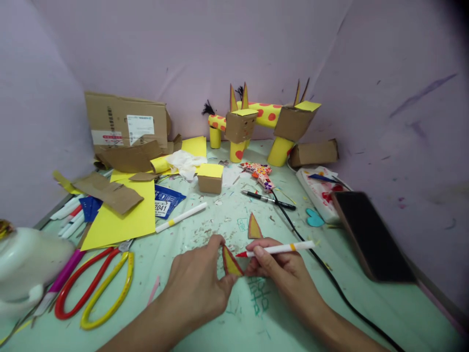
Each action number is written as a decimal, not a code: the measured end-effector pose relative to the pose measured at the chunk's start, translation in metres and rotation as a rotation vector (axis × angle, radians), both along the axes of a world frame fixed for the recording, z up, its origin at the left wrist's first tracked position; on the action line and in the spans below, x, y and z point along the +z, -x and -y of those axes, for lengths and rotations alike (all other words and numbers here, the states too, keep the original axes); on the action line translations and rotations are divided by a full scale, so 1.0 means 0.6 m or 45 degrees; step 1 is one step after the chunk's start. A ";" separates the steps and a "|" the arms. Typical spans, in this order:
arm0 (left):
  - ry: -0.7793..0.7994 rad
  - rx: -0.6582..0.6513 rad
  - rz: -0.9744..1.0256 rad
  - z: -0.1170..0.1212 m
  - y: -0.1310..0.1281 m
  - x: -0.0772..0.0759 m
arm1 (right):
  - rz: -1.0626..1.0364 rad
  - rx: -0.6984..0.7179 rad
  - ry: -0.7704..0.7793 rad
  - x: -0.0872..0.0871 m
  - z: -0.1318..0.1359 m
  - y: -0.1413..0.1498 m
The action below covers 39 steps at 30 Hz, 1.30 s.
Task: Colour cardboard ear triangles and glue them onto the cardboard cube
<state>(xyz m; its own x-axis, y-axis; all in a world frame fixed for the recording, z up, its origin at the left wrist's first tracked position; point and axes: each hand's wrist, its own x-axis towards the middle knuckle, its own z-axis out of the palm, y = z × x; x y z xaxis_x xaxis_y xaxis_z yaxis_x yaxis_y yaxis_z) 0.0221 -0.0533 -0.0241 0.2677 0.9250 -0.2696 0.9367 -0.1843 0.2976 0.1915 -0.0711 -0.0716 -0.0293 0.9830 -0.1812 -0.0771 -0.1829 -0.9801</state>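
Note:
My left hand (200, 278) pinches a small cardboard triangle (231, 264), coloured yellow with dark red edges, just above the table. In my right hand (280, 269) is a marker (282, 248), white with an orange band, its red tip pointing left at the triangle's right edge. Whether the tip touches the edge I cannot tell. Behind my right hand lies a second yellow triangle (254, 227) with a red outline, its lower part close to my fingers. Farther back stands a small cardboard box (210, 182) with a yellow paper top.
Yellow-handled scissors (110, 283) and a white mug (29, 264) stand left, near yellow paper (124, 220) and cardboard scraps. Cardboard giraffe-like figures (240, 128) are at the back. A black cable (330, 274) runs past my right arm; a phone (370, 234) lies beyond it.

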 end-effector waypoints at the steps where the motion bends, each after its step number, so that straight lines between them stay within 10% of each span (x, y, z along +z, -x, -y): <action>1: 0.002 -0.013 0.013 0.000 0.001 0.000 | 0.014 0.003 -0.012 -0.001 0.000 0.000; 39: 0.066 -0.078 -0.023 -0.001 -0.006 0.000 | 0.268 0.215 -0.252 0.008 -0.036 -0.011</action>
